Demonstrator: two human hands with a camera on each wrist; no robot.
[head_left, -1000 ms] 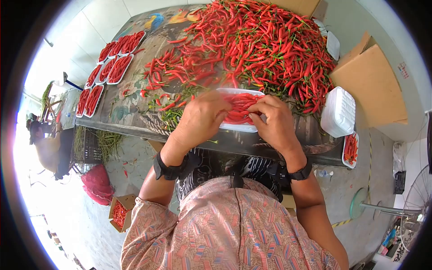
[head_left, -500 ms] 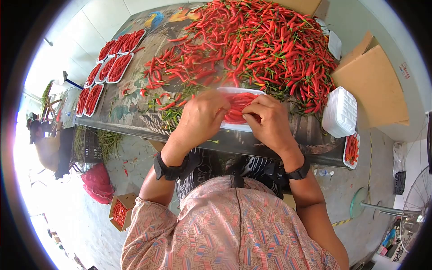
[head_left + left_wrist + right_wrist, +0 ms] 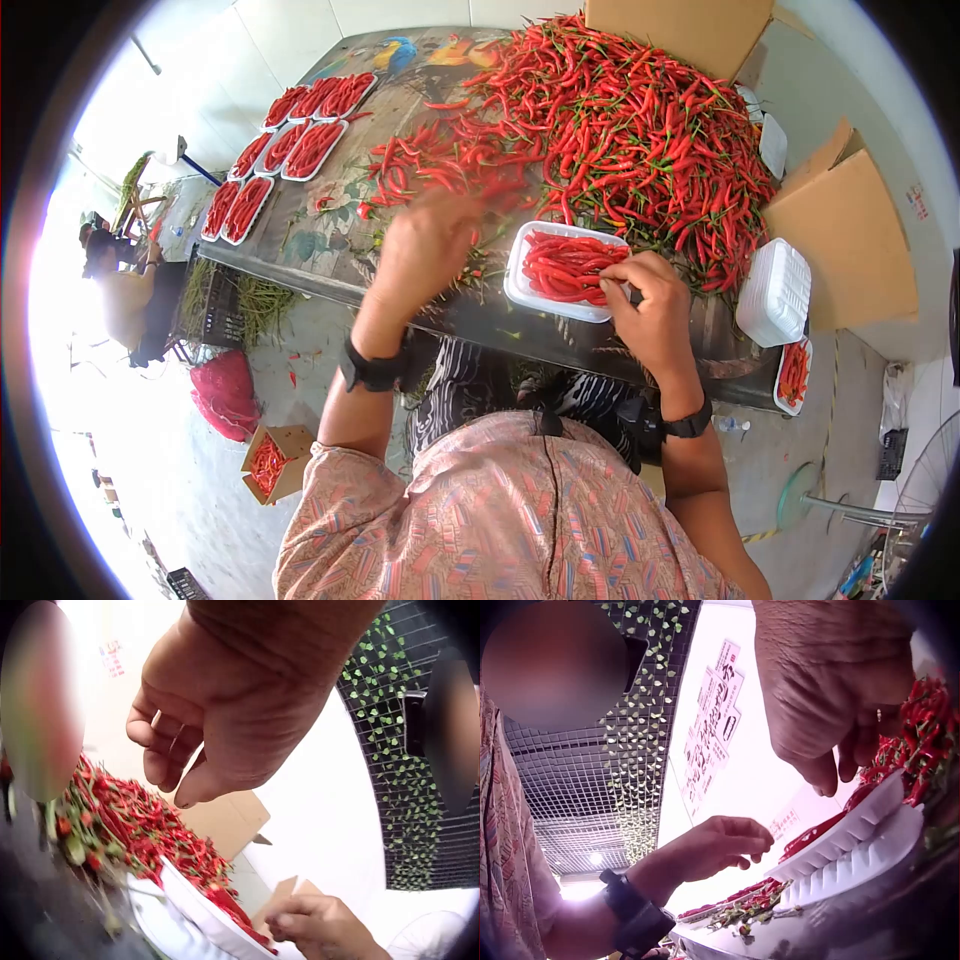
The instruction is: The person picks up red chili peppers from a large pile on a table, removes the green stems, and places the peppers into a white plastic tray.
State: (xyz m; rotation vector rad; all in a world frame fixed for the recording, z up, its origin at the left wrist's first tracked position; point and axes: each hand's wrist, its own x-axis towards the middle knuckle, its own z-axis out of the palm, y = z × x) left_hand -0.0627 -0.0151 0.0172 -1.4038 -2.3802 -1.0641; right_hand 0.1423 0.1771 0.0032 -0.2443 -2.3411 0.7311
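A white tray (image 3: 514, 278) of red chili peppers (image 3: 570, 262) lies near the table's front edge. My right hand (image 3: 652, 312) is over its right side, fingers bent and fingertips at the pepper ends; the right wrist view shows this hand (image 3: 836, 697) close above the peppers, gripping nothing visible. My left hand (image 3: 425, 248) is raised left of the tray, blurred in the head view. In the left wrist view, the left hand's (image 3: 232, 712) fingers are loosely bent around nothing. The right wrist view shows a second white tray (image 3: 855, 862) under the filled one.
A large pepper heap (image 3: 650, 140) covers the back right, with loose peppers (image 3: 440, 160) left of it. Several filled trays (image 3: 312, 150) stand at the far left. Stacked empty trays (image 3: 775, 290) and a cardboard box (image 3: 850, 230) are at the right. Another person (image 3: 120, 300) is at far left.
My left hand has left the tray and moved left. My right hand remains at the tray's right side. The head view has shifted, so the table appears lower and further right.
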